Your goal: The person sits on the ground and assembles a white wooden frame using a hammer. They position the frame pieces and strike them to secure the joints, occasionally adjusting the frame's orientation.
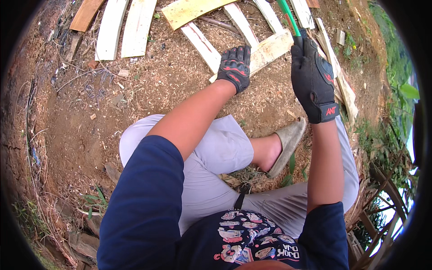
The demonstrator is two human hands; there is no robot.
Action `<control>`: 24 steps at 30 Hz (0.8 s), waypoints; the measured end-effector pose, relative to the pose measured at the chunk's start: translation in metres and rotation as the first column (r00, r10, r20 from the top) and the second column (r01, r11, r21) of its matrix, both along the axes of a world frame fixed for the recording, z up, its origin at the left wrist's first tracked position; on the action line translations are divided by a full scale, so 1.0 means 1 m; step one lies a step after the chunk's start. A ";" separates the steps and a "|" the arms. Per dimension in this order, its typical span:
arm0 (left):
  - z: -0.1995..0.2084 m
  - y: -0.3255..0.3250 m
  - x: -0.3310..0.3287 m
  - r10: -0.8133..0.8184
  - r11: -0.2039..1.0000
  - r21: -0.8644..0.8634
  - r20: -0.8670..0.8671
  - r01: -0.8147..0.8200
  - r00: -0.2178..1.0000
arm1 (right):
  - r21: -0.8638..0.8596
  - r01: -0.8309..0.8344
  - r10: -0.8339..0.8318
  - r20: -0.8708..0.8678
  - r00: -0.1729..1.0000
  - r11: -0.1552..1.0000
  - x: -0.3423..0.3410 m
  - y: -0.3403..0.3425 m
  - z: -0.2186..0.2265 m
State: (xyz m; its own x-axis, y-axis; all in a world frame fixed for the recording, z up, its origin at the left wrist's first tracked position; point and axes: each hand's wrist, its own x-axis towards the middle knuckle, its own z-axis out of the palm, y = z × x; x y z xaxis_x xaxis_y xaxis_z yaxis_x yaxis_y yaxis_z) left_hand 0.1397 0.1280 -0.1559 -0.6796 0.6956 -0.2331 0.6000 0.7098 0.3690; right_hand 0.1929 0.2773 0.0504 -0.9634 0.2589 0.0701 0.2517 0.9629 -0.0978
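A printed navy fabric T-shirt lies nearest, at 6 o'clock. Toward 12 o'clock, the black-and-red gloved left hand lies over a pale flat wooden plank at 1 o'clock; whether it grips, I cannot tell. At 2 o'clock, the black-and-red gloved right hand holds a slim green-handled tool pointing toward 12 o'clock.

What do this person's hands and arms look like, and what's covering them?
The left hand and right hand wear black gloves with red accents. A ridged, moulded knuckle guard shows on the left; the right has a wrist strap with red lettering. Short, dark blue sleeves leave the forearms bare.
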 end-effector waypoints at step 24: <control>0.005 0.005 0.001 0.012 1.000 0.025 0.010 -0.012 1.000 | -0.215 0.234 -0.232 0.032 0.972 0.948 0.069 -0.014 -0.093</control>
State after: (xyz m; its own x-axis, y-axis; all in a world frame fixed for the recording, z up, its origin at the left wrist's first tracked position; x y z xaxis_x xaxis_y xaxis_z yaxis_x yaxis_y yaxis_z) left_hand 0.1403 0.1330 -0.1505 -0.6853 0.6934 -0.2224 0.5879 0.7071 0.3931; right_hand 0.2620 0.2632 -0.0428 -0.8746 0.4846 -0.0180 0.4678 0.8333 -0.2946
